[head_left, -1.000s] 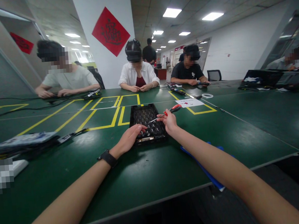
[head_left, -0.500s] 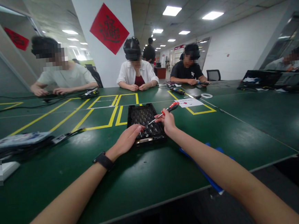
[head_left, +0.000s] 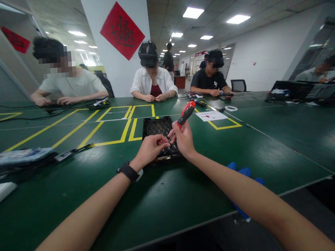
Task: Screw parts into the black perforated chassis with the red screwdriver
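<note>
My right hand grips a screwdriver with a red and black handle, its handle pointing up and its shaft slanting down to the left. My left hand, with a dark watch on the wrist, is closed in a pinch at the lower end of the shaft. Whatever sits between those fingertips is too small to make out. Both hands are over a black case on the green table, with rows of small bits or sockets inside. The hands hide part of its inside.
Blue tools or handles lie under my right forearm near the table edge. A printed sheet and a white ring lie beyond. Packages and cables are at left. Several people sit opposite behind yellow tape lines.
The screwdriver has swung more upright and come closer to me. My left hand has moved up and right to its tip, fingers now pinched instead of resting on the case.
</note>
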{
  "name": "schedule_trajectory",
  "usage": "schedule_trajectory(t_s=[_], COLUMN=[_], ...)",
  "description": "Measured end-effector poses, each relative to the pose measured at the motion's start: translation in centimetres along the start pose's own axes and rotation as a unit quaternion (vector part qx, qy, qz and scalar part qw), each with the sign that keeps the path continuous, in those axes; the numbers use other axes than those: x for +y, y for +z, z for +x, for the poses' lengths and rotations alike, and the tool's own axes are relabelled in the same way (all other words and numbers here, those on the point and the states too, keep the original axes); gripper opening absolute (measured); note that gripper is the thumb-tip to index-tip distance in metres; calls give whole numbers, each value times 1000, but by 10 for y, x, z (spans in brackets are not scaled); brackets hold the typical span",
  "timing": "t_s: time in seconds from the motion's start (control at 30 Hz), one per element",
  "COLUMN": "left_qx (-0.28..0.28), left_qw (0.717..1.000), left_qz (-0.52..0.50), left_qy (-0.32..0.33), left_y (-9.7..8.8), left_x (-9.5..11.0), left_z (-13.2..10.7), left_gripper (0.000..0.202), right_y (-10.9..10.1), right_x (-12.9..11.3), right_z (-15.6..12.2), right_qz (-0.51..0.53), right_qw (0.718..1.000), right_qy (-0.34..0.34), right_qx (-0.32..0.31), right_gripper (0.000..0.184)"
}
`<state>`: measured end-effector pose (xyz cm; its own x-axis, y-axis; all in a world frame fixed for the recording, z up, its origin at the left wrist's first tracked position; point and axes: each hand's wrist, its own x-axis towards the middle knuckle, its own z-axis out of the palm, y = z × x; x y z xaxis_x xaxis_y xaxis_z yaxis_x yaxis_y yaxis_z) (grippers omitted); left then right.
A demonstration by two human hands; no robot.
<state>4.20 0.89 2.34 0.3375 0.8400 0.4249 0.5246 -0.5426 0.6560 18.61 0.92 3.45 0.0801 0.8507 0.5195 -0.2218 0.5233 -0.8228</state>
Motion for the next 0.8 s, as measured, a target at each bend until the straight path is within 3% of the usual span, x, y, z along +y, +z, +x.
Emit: schedule_trajectory(t_s=[0.17,0.47,0.8], left_qx=[10,-11,-25], left_qw=[999,999,998], left_qz=[7,-52,-54], left_qy=[32,-10,21], left_y=[-3,1,0], left_x=[-2,-4,-1], left_z=[-10,-11,-13], left_gripper=[27,31,21], right_y=[1,4,2], right_x=[3,2,-2], right_z=[-2,-7,-11], right_qz=[31,18,26], right_qw=[998,999,996], right_qy=[9,-9,4], right_qx=[-56,-26,-88], right_gripper=[27,26,26])
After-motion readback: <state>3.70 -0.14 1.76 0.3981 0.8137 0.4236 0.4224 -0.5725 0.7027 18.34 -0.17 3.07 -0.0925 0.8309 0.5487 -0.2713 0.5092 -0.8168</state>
